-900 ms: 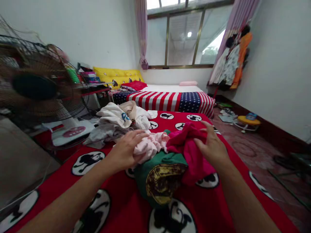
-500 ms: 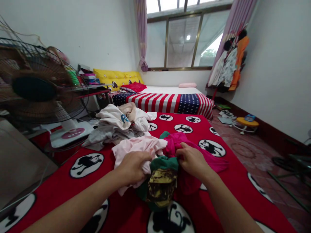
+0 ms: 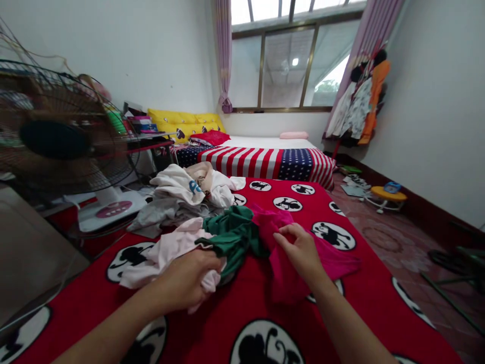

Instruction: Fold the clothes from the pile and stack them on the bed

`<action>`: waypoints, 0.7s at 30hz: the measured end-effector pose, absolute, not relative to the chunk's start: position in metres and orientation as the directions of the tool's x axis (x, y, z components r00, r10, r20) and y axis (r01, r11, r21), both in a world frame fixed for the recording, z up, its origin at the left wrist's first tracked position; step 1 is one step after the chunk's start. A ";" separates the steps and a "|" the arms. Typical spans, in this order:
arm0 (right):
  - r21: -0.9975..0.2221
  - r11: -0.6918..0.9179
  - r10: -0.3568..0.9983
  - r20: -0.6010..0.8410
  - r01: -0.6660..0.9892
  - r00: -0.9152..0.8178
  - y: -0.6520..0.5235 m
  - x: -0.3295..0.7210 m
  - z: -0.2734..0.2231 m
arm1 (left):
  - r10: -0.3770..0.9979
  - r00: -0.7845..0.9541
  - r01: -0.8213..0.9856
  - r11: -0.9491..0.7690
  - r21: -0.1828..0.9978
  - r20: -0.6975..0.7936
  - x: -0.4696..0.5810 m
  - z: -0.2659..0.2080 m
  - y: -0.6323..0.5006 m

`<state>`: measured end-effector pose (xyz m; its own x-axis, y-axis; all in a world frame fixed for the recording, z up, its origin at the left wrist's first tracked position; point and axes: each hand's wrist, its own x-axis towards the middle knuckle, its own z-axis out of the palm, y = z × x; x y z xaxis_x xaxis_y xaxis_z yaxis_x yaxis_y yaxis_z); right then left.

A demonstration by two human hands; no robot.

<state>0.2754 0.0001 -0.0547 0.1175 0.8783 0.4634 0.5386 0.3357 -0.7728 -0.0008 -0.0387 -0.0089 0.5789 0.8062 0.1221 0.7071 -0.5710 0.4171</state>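
Note:
My left hand (image 3: 195, 280) is closed around a bunched pale pink garment (image 3: 166, 255), low over the red bedspread. Just beyond its fingers a dark green garment (image 3: 233, 230) lies crumpled, partly over the pink cloth. My right hand (image 3: 301, 250) has thumb and fingers curled at a magenta garment (image 3: 273, 227), which it appears to grip; the fingertips are partly hidden. This magenta cloth spreads out under and to the right of that hand. Farther back at the left rises a heap of white, beige and grey clothes (image 3: 178, 184).
The red bedspread (image 3: 212, 333) has black-and-white monkey ovals. An electric fan (image 3: 53, 139) stands close at the left, beside a cluttered table (image 3: 151, 134). Behind is another bed with a striped, starred cover (image 3: 246, 161). A yellow stool (image 3: 388, 193) stands on the right floor.
My left hand has moved slightly left with the pink garment. The green garment has shifted back and left, and its printed patch is out of sight. My right hand has barely moved.

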 end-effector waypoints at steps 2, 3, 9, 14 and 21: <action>-0.826 0.367 0.894 0.440 0.427 0.081 -0.005 0.263 -0.051 | 0.759 0.603 0.650 -0.647 0.400 0.247 0.007 0.002 -0.056; -0.856 0.381 0.905 0.422 0.350 0.048 -0.010 0.256 -0.047 | 0.731 0.588 0.620 -0.682 0.387 0.347 0.010 0.009 -0.061; -0.949 0.316 0.938 0.313 -0.003 -0.151 -0.045 0.215 -0.041 | 0.696 0.555 0.550 -0.718 0.427 0.456 0.030 -0.013 -0.048; -0.971 0.220 0.954 0.235 -0.097 -0.187 -0.053 0.206 -0.053 | 0.831 0.435 0.561 -0.552 0.617 0.348 0.041 -0.072 -0.041; -0.929 0.292 0.956 0.279 -0.227 0.088 -0.034 0.222 -0.055 | 0.897 0.124 0.275 -0.442 0.854 0.425 -0.016 -0.039 -0.054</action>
